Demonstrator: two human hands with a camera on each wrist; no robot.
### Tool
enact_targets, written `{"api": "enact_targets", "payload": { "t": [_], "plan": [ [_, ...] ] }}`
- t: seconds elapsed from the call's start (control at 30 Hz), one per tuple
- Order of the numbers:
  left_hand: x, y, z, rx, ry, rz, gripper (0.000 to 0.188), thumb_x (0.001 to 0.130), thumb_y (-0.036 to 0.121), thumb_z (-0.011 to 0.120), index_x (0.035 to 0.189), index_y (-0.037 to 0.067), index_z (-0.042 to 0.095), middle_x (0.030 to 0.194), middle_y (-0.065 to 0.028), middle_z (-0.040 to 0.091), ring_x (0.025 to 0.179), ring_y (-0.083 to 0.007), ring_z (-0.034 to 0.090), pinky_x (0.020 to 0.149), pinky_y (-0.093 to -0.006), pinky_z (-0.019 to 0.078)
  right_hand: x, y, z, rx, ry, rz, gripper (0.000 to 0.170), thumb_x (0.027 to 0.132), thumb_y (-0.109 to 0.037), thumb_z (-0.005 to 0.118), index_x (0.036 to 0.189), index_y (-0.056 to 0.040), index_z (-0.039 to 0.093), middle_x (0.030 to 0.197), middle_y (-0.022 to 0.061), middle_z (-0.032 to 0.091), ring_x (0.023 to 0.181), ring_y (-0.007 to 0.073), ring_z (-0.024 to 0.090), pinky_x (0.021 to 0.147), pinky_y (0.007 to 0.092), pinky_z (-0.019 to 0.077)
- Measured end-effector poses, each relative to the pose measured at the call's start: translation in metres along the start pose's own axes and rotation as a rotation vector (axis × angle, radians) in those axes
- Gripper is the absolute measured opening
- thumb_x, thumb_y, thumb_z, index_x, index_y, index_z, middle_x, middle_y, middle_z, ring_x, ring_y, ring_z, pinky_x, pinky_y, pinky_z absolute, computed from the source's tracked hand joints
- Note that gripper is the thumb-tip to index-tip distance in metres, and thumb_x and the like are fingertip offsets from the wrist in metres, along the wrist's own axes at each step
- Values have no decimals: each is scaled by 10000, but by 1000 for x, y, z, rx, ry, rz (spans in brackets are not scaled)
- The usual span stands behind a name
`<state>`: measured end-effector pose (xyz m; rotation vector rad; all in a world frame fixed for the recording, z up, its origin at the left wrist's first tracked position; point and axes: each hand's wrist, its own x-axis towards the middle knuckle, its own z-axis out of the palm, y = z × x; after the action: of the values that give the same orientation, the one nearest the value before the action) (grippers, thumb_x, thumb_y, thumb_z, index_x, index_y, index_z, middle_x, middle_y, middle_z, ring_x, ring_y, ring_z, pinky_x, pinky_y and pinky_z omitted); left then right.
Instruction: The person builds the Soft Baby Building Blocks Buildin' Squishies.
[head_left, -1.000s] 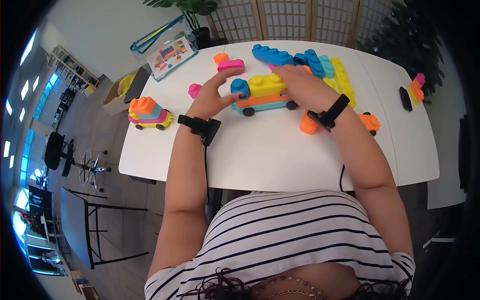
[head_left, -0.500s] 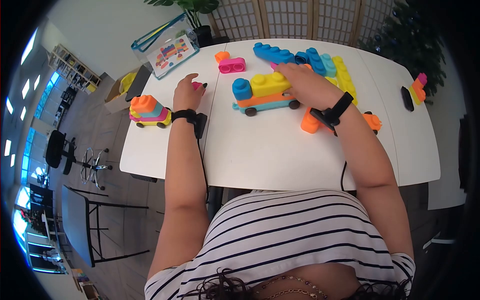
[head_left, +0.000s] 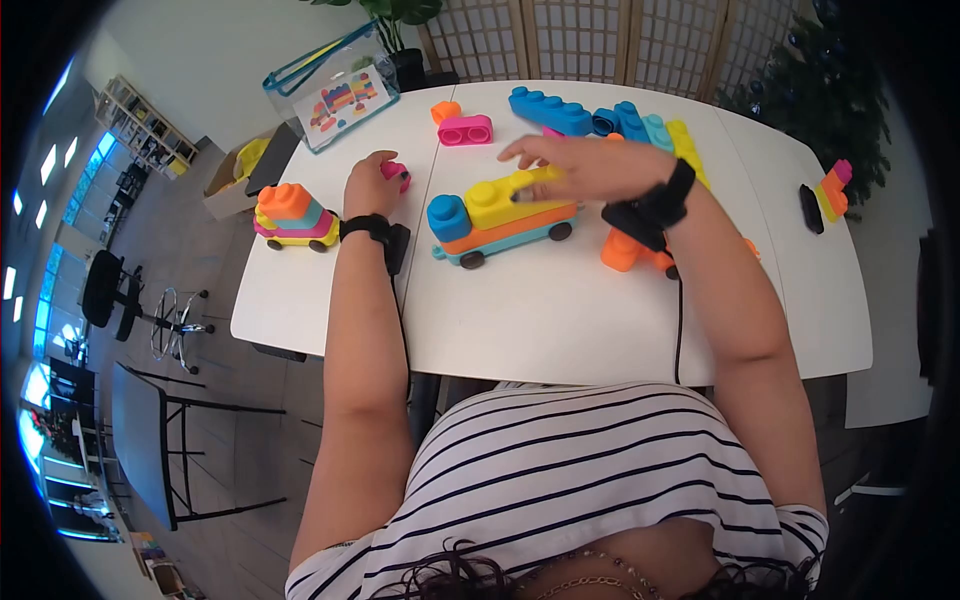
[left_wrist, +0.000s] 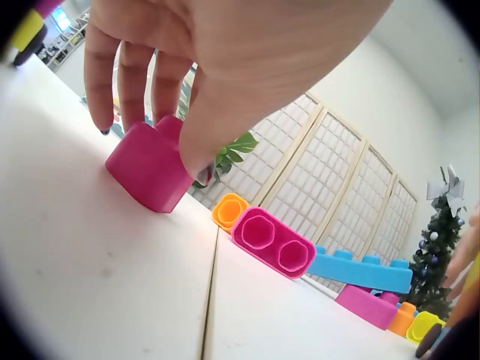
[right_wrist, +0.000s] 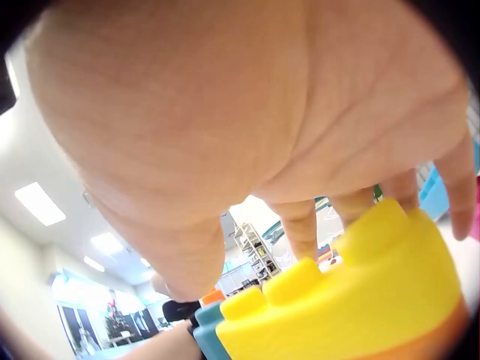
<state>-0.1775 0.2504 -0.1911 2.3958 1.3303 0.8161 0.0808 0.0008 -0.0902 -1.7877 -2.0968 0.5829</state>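
while a small stacked car point(head_left: 296, 218) was parked at the left of the worktop point(head_left: 520, 320), a pink block point(left_wrist: 150, 166) was pinched at its surface between thumb and fingers of the left hand point(head_left: 370, 188). to the right, the long car point(head_left: 510, 229), topped with a blue block point(head_left: 448, 216) and a yellow block point(head_left: 485, 202), was reached over by the right hand point(head_left: 600, 168), fingers spread; whether contact was made could not be told. picking up a piece seemed in hand; a clean lift, with the long car steadied, seemed called for.
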Motion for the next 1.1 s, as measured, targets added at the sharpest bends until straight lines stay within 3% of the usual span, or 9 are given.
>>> {"api": "enact_targets", "payload": {
  "t": [0.13,0.27,0.33,0.4,0.47,0.6,0.7,0.83,1.1],
  "plan": [
    [-6,27,-12,-40,52,8,388,951,193,761,1328,106,725,1243,-183,753,1174,-318,718,1008,-395,557,64,0,-36,-140,-94,62,589,1060,-552,592,1497,-161,544,1431,139,627,1301,291,619,1089,407,487],
    [-15,51,-41,-752,-245,253,487,1076,394,623,1453,86,635,1447,-82,667,1416,-235,555,1176,-397,409,121,17,-40,-495,-121,172,687,1005,-526,642,1547,-122,522,1472,175,639,1360,341,607,1123,462,477],
    [-21,57,-50,-673,-367,391,670,969,466,747,1507,100,587,1519,-93,607,1493,-254,477,1237,-428,341,148,31,-33,-530,-122,173,644,1011,-465,640,1539,-112,536,1500,175,621,1395,331,584,1143,467,468],
    [-30,63,-59,-740,-626,519,867,822,478,865,1544,117,549,1556,-104,569,1517,-269,448,1270,-440,301,183,55,-22,-472,-107,161,622,1011,-435,655,1529,-105,551,1368,157,702,1056,322,750,900,449,595],
    [-42,76,-65,-676,-817,427,879,756,247,918,1541,125,542,1507,-95,613,1457,-263,512,1245,-431,338,174,32,-23,-309,-157,251,622,1039,-346,654,1594,-135,470,1353,196,690,1164,328,705,1002,437,542],
    [-44,82,-62,-572,-797,240,713,799,121,870,1460,104,603,1328,-79,700,1262,-210,627,1144,-365,432,190,49,-9,-143,-208,332,562,976,-281,745,1489,-156,550,1288,178,705,1148,288,708,980,413,546],
    [-40,81,-61,-455,-730,159,601,828,130,859,1390,90,650,1212,-69,728,1110,-178,668,1049,-327,498,195,68,0,-231,-39,40,479,778,-156,893,1180,-112,635,1138,128,731,1116,260,699,879,393,560],
    [-39,79,-52,-349,-680,111,517,849,206,878,1315,72,697,1144,-75,737,1011,-175,684,969,-320,543,170,46,-13,-184,-205,-77,329,790,-129,872,919,-100,571,967,64,671,946,226,652,846,360,521],
    [-40,81,-51,-428,-678,101,542,859,251,875,1323,27,708,1194,-120,763,1143,-237,720,1075,-350,519,60,-39,-56,114,7,-129,342,848,-140,853,922,-108,521,953,22,622,971,170,648,829,360,548]
  ]
}}
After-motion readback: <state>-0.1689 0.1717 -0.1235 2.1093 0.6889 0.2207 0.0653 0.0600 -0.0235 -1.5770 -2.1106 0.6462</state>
